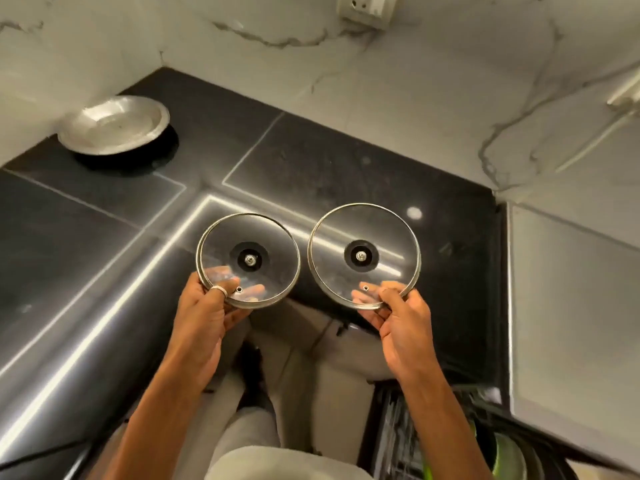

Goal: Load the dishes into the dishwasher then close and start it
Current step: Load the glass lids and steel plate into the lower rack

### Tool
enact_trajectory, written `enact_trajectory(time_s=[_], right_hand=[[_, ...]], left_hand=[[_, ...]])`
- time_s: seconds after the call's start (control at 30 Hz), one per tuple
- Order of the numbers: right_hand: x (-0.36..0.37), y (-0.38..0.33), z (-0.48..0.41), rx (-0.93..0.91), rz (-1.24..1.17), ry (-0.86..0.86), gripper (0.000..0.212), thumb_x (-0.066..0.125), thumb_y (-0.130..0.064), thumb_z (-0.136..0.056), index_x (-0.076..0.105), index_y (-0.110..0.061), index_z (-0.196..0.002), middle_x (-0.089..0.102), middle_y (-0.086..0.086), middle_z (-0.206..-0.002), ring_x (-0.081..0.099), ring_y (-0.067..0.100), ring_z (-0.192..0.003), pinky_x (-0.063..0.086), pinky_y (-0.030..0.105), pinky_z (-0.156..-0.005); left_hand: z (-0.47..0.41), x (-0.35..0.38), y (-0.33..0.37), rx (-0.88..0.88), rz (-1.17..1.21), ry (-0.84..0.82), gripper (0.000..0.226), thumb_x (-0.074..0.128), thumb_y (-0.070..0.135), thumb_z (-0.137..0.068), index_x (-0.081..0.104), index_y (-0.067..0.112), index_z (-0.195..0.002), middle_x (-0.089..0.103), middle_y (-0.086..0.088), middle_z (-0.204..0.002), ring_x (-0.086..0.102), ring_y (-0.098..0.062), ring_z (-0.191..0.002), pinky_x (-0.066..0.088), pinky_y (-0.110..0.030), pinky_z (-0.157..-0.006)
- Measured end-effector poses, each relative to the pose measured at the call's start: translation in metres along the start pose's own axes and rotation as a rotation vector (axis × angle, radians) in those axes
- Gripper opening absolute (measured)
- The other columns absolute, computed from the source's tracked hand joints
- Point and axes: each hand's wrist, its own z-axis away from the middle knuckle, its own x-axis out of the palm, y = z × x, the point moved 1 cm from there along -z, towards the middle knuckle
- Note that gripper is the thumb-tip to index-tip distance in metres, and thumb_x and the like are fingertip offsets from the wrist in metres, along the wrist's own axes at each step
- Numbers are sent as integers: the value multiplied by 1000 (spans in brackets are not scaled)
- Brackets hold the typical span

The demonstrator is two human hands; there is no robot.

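I hold two round glass pot lids with metal rims over the black countertop point(311, 161), undersides facing me. My left hand point(204, 317) grips the near edge of the left glass lid point(273, 237). The right glass lid point(388, 233) is pinched at its near edge by my right hand point(398, 323). Each lid shows a black centre knob with a screw. The dishwasher rack point(398, 441) with dark wire tines shows at the bottom right, below my right forearm. A green-edged dish point(502, 455) sits in it.
A steel plate point(114, 124) rests on a black item at the back left corner of the counter. Marble walls surround the counter, with a socket point(363, 8) on the back wall. A grey surface point(571, 306) lies to the right.
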Motion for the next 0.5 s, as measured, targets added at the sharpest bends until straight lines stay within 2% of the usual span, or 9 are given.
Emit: enact_trajectory(time_s=[0.1, 0.17, 0.3, 0.43, 0.5], right_hand=[[-53, 9, 45, 6, 40, 58, 19, 57, 2, -94, 54, -6, -110, 74, 23, -104, 76, 35, -90, 59, 38, -74], [-85, 18, 72, 10, 42, 111, 18, 55, 4, -94, 54, -4, -110, 76, 19, -101, 77, 29, -84, 58, 38, -73], [-139, 33, 121, 1, 31, 182, 19, 52, 4, -95, 57, -5, -112, 76, 15, -100, 76, 28, -92, 61, 41, -77], [-182, 48, 175, -33, 6, 246, 18, 54, 3, -95, 57, -5, -111, 76, 19, -103, 75, 32, -96, 60, 45, -85], [-198, 58, 200, -45, 9, 264, 16, 55, 1, -96, 56, -5, -110, 75, 21, -103, 75, 35, -95, 59, 44, -84]], left_hand=[[63, 4, -37, -42, -22, -9, 18, 53, 5, -100, 57, 21, -107, 73, -16, -105, 75, -33, -97, 57, -32, -71], [97, 2, -60, -69, -59, -33, 17, 53, 6, -100, 58, 22, -106, 72, -20, -111, 73, -36, -100, 57, -29, -66], [147, -3, -100, -103, -108, -94, 17, 57, 8, -98, 63, 22, -106, 69, -25, -115, 70, -43, -106, 56, -44, -80], [198, 2, -123, -139, -107, -197, 17, 54, 5, -100, 59, 20, -108, 76, -12, -96, 76, -32, -95, 56, -39, -82], [222, -2, -133, -163, -74, -238, 16, 52, 5, -101, 58, 17, -110, 75, -14, -98, 77, -29, -92, 58, -39, -80]])
